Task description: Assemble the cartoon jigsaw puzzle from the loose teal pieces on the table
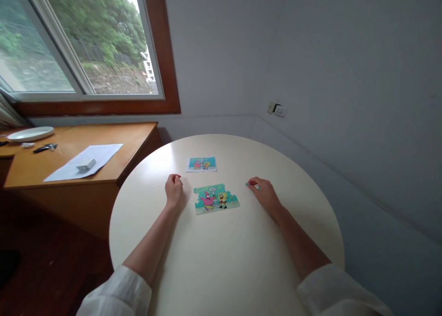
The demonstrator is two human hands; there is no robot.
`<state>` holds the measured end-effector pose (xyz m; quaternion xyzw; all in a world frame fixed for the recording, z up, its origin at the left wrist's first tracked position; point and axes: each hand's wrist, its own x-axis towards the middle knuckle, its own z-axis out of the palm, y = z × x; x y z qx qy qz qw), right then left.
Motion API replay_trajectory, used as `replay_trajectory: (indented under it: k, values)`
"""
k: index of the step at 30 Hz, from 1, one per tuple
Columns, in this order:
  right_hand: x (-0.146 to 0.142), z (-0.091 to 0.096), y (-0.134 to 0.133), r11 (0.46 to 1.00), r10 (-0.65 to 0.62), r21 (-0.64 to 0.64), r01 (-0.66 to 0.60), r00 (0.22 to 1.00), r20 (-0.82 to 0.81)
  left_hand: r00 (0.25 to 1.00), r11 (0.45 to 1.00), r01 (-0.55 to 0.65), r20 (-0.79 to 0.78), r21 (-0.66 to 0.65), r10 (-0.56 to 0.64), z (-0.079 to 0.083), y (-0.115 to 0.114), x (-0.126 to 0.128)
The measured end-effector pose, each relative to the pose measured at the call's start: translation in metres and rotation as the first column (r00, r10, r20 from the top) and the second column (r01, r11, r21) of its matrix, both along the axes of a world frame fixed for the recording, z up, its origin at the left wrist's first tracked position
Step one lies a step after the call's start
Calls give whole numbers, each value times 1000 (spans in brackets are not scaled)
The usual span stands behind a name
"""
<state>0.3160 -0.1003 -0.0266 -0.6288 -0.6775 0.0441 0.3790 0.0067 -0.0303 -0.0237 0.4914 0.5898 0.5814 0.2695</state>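
Observation:
A partly joined cartoon jigsaw puzzle [214, 200] lies flat between my hands, with gaps at its upper right corner and along its left edge. To its right, my right hand [263, 190] is closed on a small teal puzzle piece [257, 187]; some teal also shows at the fingertips. My left hand [174, 189] rests on the table just left of the puzzle, curled into a loose fist. Its palm is hidden, so I cannot tell whether anything is inside. Beyond the puzzle lies a picture sheet [202, 164] with a similar cartoon scene, touched by neither hand.
All this is on a round cream table [221, 261]. At the left stands a wooden desk [134, 134] with a white paper [107, 152], a small white box [86, 164] and a white plate [31, 134]. Walls and a window [103, 40] lie beyond.

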Motion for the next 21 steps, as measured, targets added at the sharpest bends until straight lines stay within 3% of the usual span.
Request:
replay_trajectory:
  k: [6, 13, 21]
  values:
    - [-7, 4, -4, 1000, -14, -3, 14, 975, -221, 1000, 1000, 19, 19, 12, -20, 5, -3, -1]
    - [-4, -4, 0, 1000, 5, 7, -3, 920, -392, 995, 995, 95, -29, -4, -95, 12, -7, 2]
    - [-6, -5, 0, 998, 1, 58, 22, 928, -373, 991, 992, 122, -48, -15, -122, 18, -13, 4]
